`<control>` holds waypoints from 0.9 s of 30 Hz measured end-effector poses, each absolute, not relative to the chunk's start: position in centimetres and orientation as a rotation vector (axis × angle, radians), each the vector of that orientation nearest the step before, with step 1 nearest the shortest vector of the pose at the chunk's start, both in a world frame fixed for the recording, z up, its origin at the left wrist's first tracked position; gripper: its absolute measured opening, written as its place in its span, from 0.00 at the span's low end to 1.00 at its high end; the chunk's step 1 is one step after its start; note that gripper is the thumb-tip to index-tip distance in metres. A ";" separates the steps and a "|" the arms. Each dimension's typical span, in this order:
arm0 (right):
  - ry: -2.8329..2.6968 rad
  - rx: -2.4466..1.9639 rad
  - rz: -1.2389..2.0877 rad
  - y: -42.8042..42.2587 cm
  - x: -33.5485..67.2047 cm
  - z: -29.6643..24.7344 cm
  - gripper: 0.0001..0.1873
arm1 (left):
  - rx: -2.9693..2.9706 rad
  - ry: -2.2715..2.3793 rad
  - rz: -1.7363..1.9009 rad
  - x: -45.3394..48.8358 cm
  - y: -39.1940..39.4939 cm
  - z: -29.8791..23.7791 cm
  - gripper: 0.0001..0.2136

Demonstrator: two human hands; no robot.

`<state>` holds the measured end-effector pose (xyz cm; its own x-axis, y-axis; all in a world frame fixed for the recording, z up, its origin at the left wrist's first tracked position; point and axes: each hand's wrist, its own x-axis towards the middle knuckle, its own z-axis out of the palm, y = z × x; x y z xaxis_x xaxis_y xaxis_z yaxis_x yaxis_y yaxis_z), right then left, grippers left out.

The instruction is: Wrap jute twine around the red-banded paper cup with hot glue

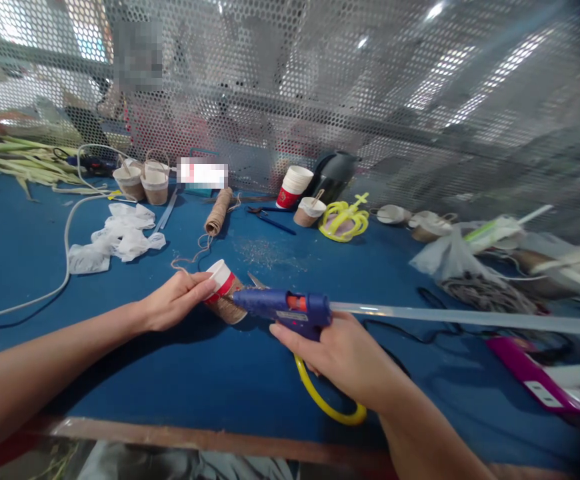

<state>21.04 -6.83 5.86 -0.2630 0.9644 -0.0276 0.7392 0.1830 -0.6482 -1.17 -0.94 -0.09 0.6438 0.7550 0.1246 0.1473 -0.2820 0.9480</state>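
My left hand (175,301) grips a red and white paper cup (223,279) lying on its side, its lower part wrapped in brown twine. My right hand (343,353) is closed around a blue hot glue gun (285,308) with an orange trigger. The gun's nozzle points left and touches the twine-wrapped part of the cup. A long clear glue stick (470,319) sticks out of the gun's back toward the right. A strand of twine (195,257) runs from the cup to a twine spool (219,212) farther back.
The blue table (195,387) carries yellow-handled scissors (327,403) under my right wrist, crumpled white plastic (120,239), twine-wrapped cups (145,181), a stack of paper cups (294,188), a yellow crown (344,220), a purple object (540,380) and a white cable (65,260). Perforated mesh (320,87) stands behind.
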 end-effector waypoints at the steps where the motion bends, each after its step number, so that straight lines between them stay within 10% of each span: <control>1: -2.090 -1.616 0.771 -6.9 21.0 5.8 0.08 | 1.781 0.720 0.706 -1.2 -1.0 0.0 0.19; 27: -1.965 -1.648 0.968 -4.8 22.0 5.8 0.19 | 1.833 0.793 0.682 -1.3 -1.0 0.0 0.20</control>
<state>22.03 -4.76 5.80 -0.2269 0.9654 -0.1282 0.6903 0.0665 -0.7205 -1.35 -0.96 -0.01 0.6283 0.7711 0.1028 0.2164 -0.3002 0.9290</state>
